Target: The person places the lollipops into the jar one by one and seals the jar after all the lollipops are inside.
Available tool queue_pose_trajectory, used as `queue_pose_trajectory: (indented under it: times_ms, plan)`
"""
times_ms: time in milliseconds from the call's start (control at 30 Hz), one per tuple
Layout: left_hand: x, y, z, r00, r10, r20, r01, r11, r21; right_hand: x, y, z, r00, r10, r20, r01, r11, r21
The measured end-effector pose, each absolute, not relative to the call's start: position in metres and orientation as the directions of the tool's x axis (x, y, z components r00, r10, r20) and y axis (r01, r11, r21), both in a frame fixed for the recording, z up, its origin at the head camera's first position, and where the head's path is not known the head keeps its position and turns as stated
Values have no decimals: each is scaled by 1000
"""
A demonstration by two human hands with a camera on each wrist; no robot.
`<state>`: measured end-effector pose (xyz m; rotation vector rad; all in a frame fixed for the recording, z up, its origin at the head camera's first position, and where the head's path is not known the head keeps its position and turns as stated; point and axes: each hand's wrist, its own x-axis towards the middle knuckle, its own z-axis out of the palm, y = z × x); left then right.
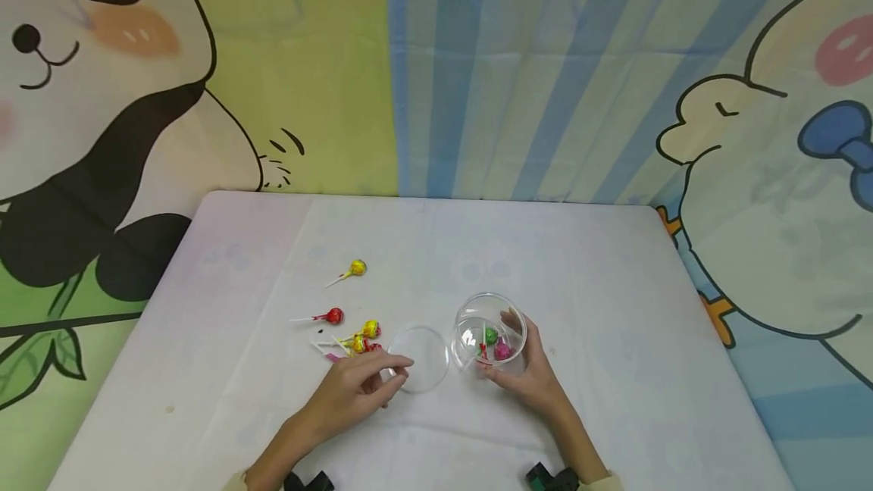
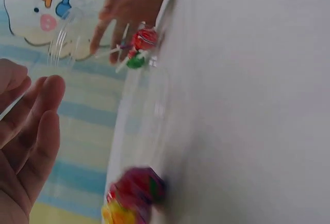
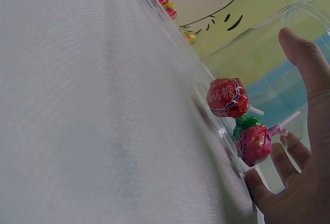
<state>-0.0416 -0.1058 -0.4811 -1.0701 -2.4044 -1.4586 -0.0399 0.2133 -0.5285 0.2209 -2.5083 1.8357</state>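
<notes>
My right hand [image 1: 528, 370] grips a clear round jar [image 1: 470, 309], thumb on one side and fingers round the other. Inside the jar are a green lollipop [image 1: 490, 336], a pink lollipop [image 1: 502, 349] and a red lollipop [image 3: 227, 97]. A clear round lid [image 1: 431, 385] lies flat on the table, left of the jar. Over the lid's left edge hovers my left hand [image 1: 361, 385], its fingers loosely bent and nothing visible between them. Several lollipops, including a yellow one [image 1: 371, 329], lie just beyond it, partly hidden by the hand.
Farther off on the white-covered table [image 1: 580, 271] lie a single yellow lollipop [image 1: 358, 267] and a red lollipop [image 1: 334, 316]. A cartoon-printed curtain [image 1: 327, 82] hangs along the table's far edge.
</notes>
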Motion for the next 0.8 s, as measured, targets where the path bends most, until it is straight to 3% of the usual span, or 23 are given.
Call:
queue_pose_trajectory:
  times_ms: [267, 467, 633, 800]
  plan:
    - [-1, -140, -493, -846, 344, 408, 524, 395, 754, -41, 215, -526, -993, -93, 70, -95, 304, -948]
    - [11, -158, -499, -946, 137, 294, 317, 589, 744, -40, 214, -526, -995, -86, 54, -79, 310, -948]
    - [14, -163, -502, -970, 53, 238, 209, 684, 699, -37, 212, -524, -996, -75, 42, -65, 339, -938]
    - [7, -168, -500, -968, 75, 238, 216, 730, 648, -37, 212, -523, -996, -76, 49, -72, 335, -940]
